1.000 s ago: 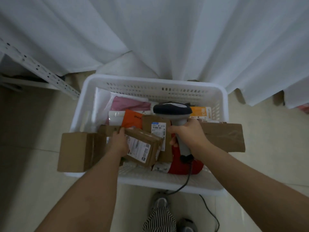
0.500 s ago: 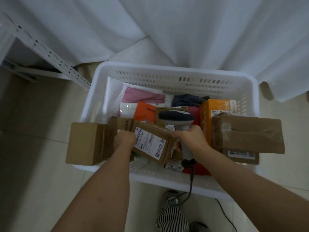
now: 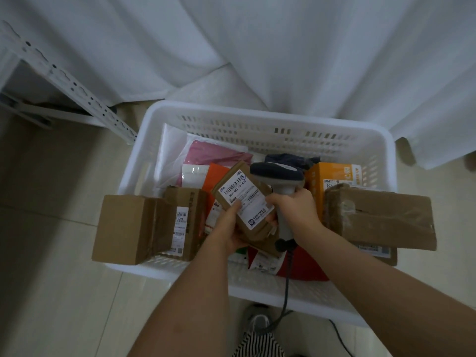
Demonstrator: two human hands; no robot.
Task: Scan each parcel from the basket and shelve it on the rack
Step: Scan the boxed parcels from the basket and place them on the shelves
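Cardboard parcel [image 3: 243, 210], its white label facing up, is tilted above the white basket [image 3: 260, 119], gripped at its lower end by the left hand [image 3: 228, 231]. Just beside it, the right hand [image 3: 293, 208] is wrapped around the handle of a grey scanner [image 3: 278, 176], its head next to the label. More boxes [image 3: 134, 228] and coloured bags fill the basket on the tiled floor [image 3: 51, 292], with the rack [image 3: 69, 83] at upper left.

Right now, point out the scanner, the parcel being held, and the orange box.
scanner [image 3: 277, 171]: head view, on its dark head.
held parcel [image 3: 246, 199]: head view, on its white label.
orange box [image 3: 332, 175]: head view, on its top face.
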